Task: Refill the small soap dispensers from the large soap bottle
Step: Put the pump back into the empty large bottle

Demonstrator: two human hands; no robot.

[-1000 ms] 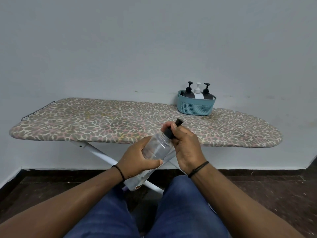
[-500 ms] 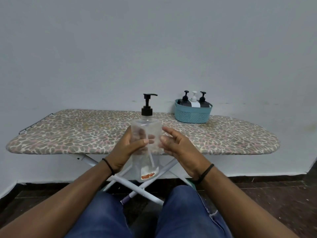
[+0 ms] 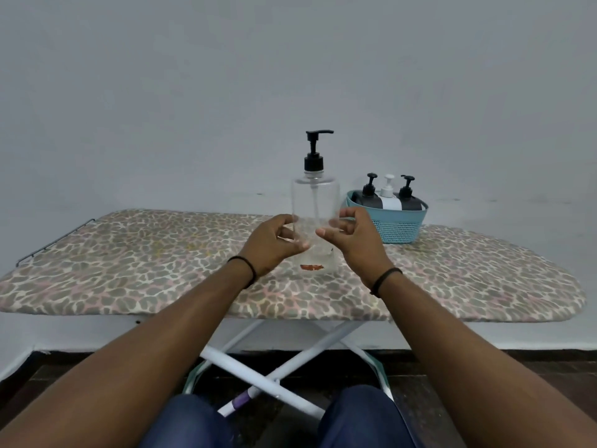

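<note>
Standing upright on the ironing board (image 3: 129,270), the large soap bottle (image 3: 315,221) was where we looked first: a clear body with a black pump (image 3: 314,153) screwed on top, its spout pointing right. We could see through its walls to the dip tube, and it looked nearly empty, with only a reddish label low on its front. It stood about midway along the board's length, set back from the near edge.

Just to its right, near the wall (image 3: 290,76), sat a teal basket (image 3: 397,226) with a perforated side. In it stood three small soap dispensers in a row: a dark one with a black pump (image 3: 369,192), a white one (image 3: 388,197) in the middle, and another dark one (image 3: 407,195) at the right. How full they were we could not tell.

Our left hand (image 3: 274,244) and right hand (image 3: 353,239) flanked the lower half of the large bottle, fingers (image 3: 326,232) curled and spread apart. Neither hand gripped the bottle; whether any fingertip brushed it we could not tell through the clear plastic.

Left of the bottle the patterned cover lay bare out to the rounded end with its wire rest. Right of the basket the board ran bare to its far rounded end. White crossed legs (image 3: 268,373) showed beneath, above our knees.
</note>
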